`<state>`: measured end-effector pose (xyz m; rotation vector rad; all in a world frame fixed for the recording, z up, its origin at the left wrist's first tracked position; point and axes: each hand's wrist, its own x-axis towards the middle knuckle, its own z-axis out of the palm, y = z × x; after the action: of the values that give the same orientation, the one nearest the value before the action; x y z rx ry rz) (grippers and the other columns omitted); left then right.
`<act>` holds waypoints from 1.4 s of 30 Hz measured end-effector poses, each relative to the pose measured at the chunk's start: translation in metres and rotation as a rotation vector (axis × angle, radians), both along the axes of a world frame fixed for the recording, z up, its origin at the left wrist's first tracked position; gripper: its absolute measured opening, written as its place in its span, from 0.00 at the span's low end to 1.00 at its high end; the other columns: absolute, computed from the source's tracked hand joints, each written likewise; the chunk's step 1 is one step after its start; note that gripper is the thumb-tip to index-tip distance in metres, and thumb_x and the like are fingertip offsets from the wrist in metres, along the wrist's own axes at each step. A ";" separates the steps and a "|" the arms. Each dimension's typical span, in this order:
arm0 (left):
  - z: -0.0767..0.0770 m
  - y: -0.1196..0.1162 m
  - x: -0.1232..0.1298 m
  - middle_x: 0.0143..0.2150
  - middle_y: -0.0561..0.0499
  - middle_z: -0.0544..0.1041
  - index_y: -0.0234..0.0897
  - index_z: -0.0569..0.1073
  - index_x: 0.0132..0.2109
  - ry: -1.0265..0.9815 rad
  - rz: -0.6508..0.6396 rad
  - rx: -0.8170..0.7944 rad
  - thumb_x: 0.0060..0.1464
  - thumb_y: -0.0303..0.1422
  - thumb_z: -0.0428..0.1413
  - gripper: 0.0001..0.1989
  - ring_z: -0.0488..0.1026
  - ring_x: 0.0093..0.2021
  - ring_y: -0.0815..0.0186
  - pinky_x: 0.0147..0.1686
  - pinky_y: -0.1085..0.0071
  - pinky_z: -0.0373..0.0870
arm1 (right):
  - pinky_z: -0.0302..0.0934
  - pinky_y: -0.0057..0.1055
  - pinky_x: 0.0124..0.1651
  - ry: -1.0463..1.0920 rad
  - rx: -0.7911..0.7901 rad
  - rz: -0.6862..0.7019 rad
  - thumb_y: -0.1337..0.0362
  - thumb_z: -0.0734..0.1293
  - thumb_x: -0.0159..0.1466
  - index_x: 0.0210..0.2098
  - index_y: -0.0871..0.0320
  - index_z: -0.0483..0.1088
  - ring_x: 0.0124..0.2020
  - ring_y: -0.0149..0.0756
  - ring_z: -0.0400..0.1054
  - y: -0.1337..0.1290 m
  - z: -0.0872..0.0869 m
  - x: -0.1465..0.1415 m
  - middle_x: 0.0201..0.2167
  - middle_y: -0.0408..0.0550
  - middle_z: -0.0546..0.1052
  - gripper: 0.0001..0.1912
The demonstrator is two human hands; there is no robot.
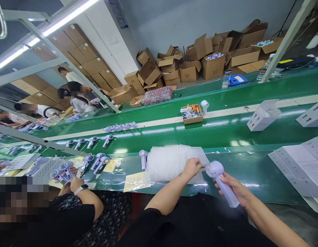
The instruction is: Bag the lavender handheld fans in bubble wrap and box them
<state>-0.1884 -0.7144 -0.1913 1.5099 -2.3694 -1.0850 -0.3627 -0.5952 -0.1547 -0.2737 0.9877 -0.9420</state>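
Note:
A lavender handheld fan (228,190) is in my right hand (232,187), its fingers wrapped round the handle and the round head tilted up to the left. My left hand (193,168) is closed in a pinch beside the fan's head; whatever lies between its fingertips is too small to make out. Under my left wrist lies a thick stack of clear bubble wrap bags (165,163) on the green bench. Another lavender fan (143,159) rests just left of the stack. A handwritten yellow paper (134,181) sits at the stack's lower left corner.
Beyond the bench runs a green conveyor (159,135) with several fans on its left part. A small carton of parts (192,115) stands there, with white boxes (263,115) to the right. A co-worker's hands (76,183) hold fans at left. Stacked white cartons (295,168) stand at right.

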 end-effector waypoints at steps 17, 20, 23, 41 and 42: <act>0.041 0.020 0.008 0.26 0.51 0.71 0.33 0.78 0.33 0.540 0.137 0.051 0.50 0.36 0.55 0.11 0.66 0.31 0.68 0.36 0.71 0.63 | 0.63 0.26 0.20 0.207 -0.136 0.100 0.59 0.71 0.52 0.55 0.51 0.52 0.27 0.34 0.70 -0.005 0.014 0.015 0.36 0.45 0.71 0.36; 0.042 0.010 0.007 0.28 0.50 0.73 0.31 0.77 0.35 0.547 0.087 0.264 0.49 0.37 0.56 0.13 0.67 0.30 0.67 0.34 0.71 0.64 | 0.63 0.26 0.19 0.156 -0.132 0.167 0.59 0.72 0.50 0.60 0.47 0.47 0.25 0.34 0.70 -0.003 0.018 0.015 0.37 0.46 0.72 0.44; 0.050 0.004 0.007 0.28 0.50 0.73 0.32 0.77 0.34 0.470 -0.017 0.168 0.51 0.35 0.54 0.11 0.67 0.32 0.67 0.36 0.71 0.65 | 0.63 0.26 0.19 0.089 -0.156 0.245 0.60 0.71 0.51 0.54 0.49 0.56 0.25 0.34 0.71 -0.005 0.016 0.016 0.35 0.45 0.72 0.34; 0.002 0.041 0.023 0.31 0.49 0.70 0.37 0.67 0.36 0.061 0.058 -0.515 0.51 0.24 0.48 0.06 0.68 0.33 0.64 0.33 0.70 0.65 | 0.65 0.32 0.19 0.320 -0.172 -0.331 0.57 0.72 0.49 0.39 0.52 0.59 0.25 0.37 0.71 0.003 0.006 0.046 0.36 0.42 0.73 0.23; 0.002 0.042 0.021 0.30 0.48 0.70 0.37 0.67 0.36 0.066 -0.014 -0.522 0.51 0.25 0.48 0.06 0.68 0.33 0.64 0.34 0.69 0.65 | 0.65 0.32 0.19 0.298 -0.137 -0.359 0.57 0.72 0.49 0.39 0.51 0.58 0.24 0.38 0.71 0.003 0.004 0.046 0.33 0.42 0.73 0.23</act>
<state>-0.1678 -0.6724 -0.1893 1.2452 -2.3635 -0.4482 -0.3167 -0.5920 -0.1503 -0.3664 1.2741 -1.3252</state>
